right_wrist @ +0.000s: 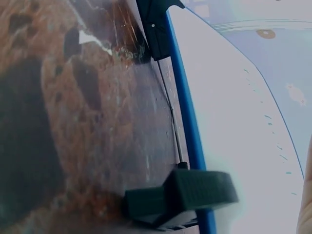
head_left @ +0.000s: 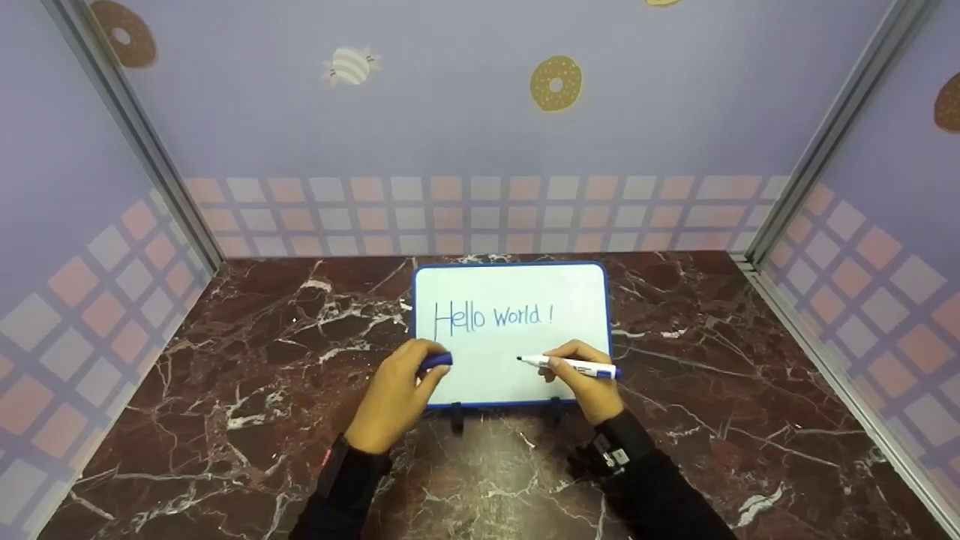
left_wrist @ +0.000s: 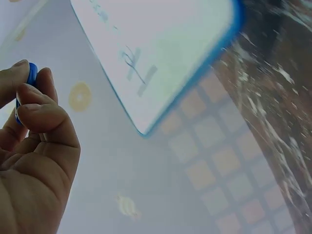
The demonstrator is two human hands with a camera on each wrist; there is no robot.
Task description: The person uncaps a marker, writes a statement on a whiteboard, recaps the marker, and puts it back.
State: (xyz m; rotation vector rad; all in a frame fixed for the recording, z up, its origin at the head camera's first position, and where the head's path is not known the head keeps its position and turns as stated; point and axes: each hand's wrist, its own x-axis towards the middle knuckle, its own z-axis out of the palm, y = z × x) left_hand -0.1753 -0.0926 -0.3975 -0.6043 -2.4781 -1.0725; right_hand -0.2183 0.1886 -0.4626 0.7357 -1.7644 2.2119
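Observation:
A whiteboard (head_left: 487,375) with a blue rim stands propped on a black stand (head_left: 457,417), bearing "Hello world !" in blue handwriting (head_left: 491,317). In my right hand (head_left: 589,379) I grip a white marker (head_left: 574,365) with a blue end; its bare dark tip points left, close over the lower part of the board. My left hand (head_left: 401,390) pinches a blue marker cap (head_left: 437,361) between thumb and fingers at the board's lower left. The left wrist view shows the same cap (left_wrist: 32,74) among the fingertips. Only a sliver of the right hand (right_wrist: 306,195) enters the right wrist view.
Dark red marbled tabletop (head_left: 262,390) spreads around the board. Behind it rises a lilac back wall (head_left: 450,135) with pink and white checks, and side panels meet it at metal corner posts (head_left: 832,127). A black stand foot (right_wrist: 180,195) juts out in front of the board.

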